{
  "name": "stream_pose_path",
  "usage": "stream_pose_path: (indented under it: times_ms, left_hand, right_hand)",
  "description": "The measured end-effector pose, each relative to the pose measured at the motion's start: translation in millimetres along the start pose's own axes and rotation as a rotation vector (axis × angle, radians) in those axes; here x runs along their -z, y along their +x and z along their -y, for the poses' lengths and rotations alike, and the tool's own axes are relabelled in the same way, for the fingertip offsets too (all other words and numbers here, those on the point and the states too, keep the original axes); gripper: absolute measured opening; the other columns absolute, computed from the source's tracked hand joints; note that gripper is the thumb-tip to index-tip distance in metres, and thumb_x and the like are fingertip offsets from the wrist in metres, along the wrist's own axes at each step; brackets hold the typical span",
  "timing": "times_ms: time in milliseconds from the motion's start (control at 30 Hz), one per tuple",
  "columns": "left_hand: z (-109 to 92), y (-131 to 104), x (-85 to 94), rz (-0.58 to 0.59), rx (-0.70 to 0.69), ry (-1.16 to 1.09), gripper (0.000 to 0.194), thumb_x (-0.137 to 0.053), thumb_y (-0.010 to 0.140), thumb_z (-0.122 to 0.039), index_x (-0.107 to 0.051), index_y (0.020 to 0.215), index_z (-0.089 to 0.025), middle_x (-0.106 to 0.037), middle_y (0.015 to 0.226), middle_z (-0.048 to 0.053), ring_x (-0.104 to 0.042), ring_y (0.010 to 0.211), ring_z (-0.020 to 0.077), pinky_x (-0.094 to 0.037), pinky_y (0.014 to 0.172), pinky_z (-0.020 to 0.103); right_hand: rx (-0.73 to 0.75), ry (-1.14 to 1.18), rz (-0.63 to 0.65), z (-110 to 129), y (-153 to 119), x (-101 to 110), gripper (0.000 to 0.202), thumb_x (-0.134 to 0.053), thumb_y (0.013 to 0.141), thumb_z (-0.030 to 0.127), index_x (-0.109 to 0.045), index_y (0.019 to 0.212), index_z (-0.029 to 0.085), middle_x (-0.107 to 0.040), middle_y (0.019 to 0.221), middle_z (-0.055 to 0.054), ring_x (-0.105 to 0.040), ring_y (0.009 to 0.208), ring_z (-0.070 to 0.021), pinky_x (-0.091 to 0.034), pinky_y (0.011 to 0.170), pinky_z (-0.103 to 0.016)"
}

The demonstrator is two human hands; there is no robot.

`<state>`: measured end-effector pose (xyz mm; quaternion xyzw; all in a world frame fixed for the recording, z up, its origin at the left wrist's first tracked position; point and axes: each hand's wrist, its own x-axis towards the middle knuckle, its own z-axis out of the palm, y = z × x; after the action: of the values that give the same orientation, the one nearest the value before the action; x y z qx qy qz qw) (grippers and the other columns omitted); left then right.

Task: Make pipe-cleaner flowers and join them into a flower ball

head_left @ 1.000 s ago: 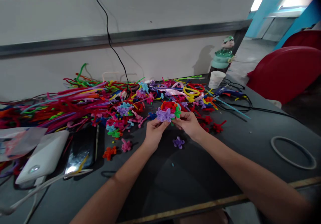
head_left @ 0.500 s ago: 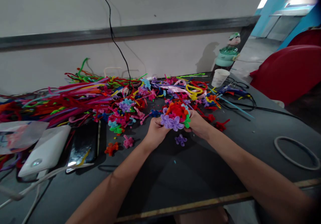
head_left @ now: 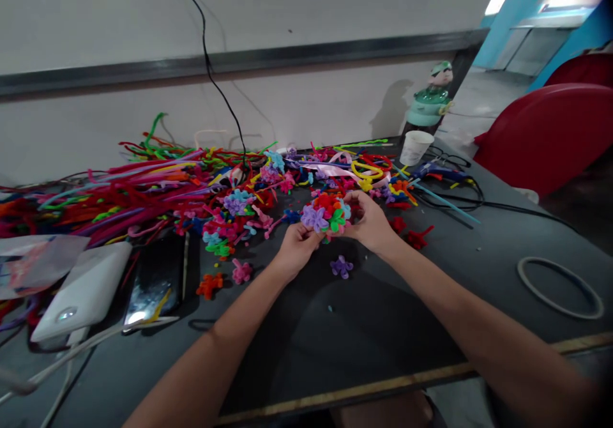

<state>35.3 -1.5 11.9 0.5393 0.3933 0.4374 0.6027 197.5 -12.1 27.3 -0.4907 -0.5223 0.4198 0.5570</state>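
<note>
Between my two hands is a bunch of pipe-cleaner flowers (head_left: 325, 212) in purple, red, green and light blue, raised over the dark table (head_left: 345, 338). My left hand (head_left: 297, 246) is closed on its lower left side, thumb and fingers pinched below the purple flower. On the right side my right hand (head_left: 368, 223) curls its fingers and thumb around the bunch, by the light blue and green flowers. The stems are hidden by the hands. Just below lies a loose purple flower (head_left: 341, 266). A pink flower (head_left: 242, 271) and an orange flower (head_left: 209, 285) lie to the left.
A heap of loose pipe cleaners (head_left: 119, 198) lines the wall at left. Nearby are a phone (head_left: 158, 275), a white power bank (head_left: 83, 290) with cables, a paper cup (head_left: 416, 147), a green bottle (head_left: 428, 102), pliers (head_left: 443, 172), a grey ring (head_left: 560, 287) and a red chair (head_left: 546, 134).
The bunch has turned, bringing the green flower to the front and the purple one to the left. My right hand has shifted up and its fingers now curl over the bunch's side.
</note>
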Motion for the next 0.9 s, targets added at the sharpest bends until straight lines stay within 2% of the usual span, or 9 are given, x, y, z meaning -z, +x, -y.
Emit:
stream_pose_path:
  times_ms: [100,200,300,367,467,567,667,767,900]
  left_hand:
    - [2,3,3.3,0.032,0.027,0.0,0.037,-0.075,0.056,-0.042,-0.053,0.054,-0.013,-0.043,0.048,-0.005,-0.034,0.043,0.0034,-0.026,0.043,0.017]
    - [4,4,3.5,0.011,0.02,-0.003,0.038,-0.075,0.057,-0.043,-0.053,0.054,-0.013,-0.044,0.048,-0.005,-0.035,0.044,0.0033,-0.027,0.043,0.017]
    - [4,5,0.9,-0.05,0.017,-0.047,0.041,-0.075,0.057,-0.046,-0.051,0.054,-0.013,-0.041,0.048,-0.006,-0.034,0.043,0.0026,-0.025,0.042,0.017]
    - [4,6,-0.3,-0.097,0.012,-0.104,0.042,-0.075,0.056,-0.048,-0.051,0.056,-0.013,-0.042,0.049,-0.006,-0.034,0.043,0.0024,-0.025,0.042,0.017]
    - [5,8,0.6,-0.126,-0.004,-0.147,0.043,-0.076,0.055,-0.049,-0.054,0.061,-0.013,-0.045,0.053,-0.005,-0.033,0.044,0.0027,-0.026,0.042,0.017]
    - [7,10,2.8,-0.123,-0.026,-0.096,0.041,-0.075,0.057,-0.049,-0.057,0.064,-0.013,-0.047,0.054,-0.004,-0.033,0.046,0.0035,-0.026,0.043,0.018]
    - [9,10,2.2,-0.119,-0.062,-0.035,0.039,-0.073,0.06,-0.048,-0.055,0.061,-0.013,-0.045,0.051,-0.005,-0.032,0.045,0.0038,-0.025,0.044,0.019]
    - [9,6,-3.0,-0.093,-0.061,-0.047,0.038,-0.07,0.064,-0.047,-0.053,0.061,-0.014,-0.041,0.049,-0.006,-0.03,0.045,0.004,-0.025,0.044,0.02]
    - [7,1,-10.7,-0.067,-0.029,-0.143,0.036,-0.07,0.065,-0.047,-0.054,0.068,-0.015,-0.045,0.055,-0.006,-0.034,0.047,0.0052,-0.029,0.047,0.021]
  right_hand:
    - [0.106,-0.107,0.005,-5,-1,1,0.063,-0.083,0.041,0.021,-0.049,0.095,0.021,-0.054,0.084,0.001,-0.048,0.063,-0.0105,-0.041,0.055,-0.023]
    - [0.113,-0.17,-0.024,-7,-2,2,0.062,-0.083,0.042,0.024,-0.051,0.095,0.02,-0.056,0.084,0.0,-0.048,0.061,-0.0104,-0.041,0.054,-0.024]
    - [0.018,-0.172,-0.006,-5,0,3,0.056,-0.084,0.04,0.026,-0.054,0.086,0.018,-0.056,0.077,0.001,-0.048,0.06,-0.0096,-0.04,0.052,-0.023]
    - [-0.101,-0.11,0.113,-2,0,3,0.048,-0.084,0.043,0.03,-0.056,0.079,0.017,-0.056,0.071,0.002,-0.048,0.056,-0.0086,-0.037,0.047,-0.021]
    - [-0.301,0.098,0.271,4,-2,0,0.038,-0.08,0.054,0.04,-0.059,0.077,0.017,-0.057,0.068,0.002,-0.05,0.049,-0.0076,-0.029,0.036,-0.019]
    - [-0.425,0.274,0.213,7,-4,-5,0.035,-0.074,0.061,0.046,-0.062,0.076,0.017,-0.062,0.074,-0.001,-0.053,0.047,-0.0078,-0.028,0.031,-0.018]
    - [-0.478,0.347,0.171,6,-6,-10,0.034,-0.08,0.055,0.04,-0.062,0.07,0.015,-0.062,0.071,-0.001,-0.051,0.045,-0.0059,-0.027,0.031,-0.017]
    - [-0.457,0.419,0.142,6,-8,-14,0.034,-0.083,0.048,0.034,-0.06,0.063,0.015,-0.056,0.056,0.003,-0.044,0.043,-0.0038,-0.023,0.032,-0.014]
    - [-0.384,0.424,0.085,9,-10,-17,0.035,-0.083,0.047,0.037,-0.058,0.059,0.015,-0.047,0.045,0.006,-0.037,0.041,-0.0038,-0.021,0.032,-0.015]
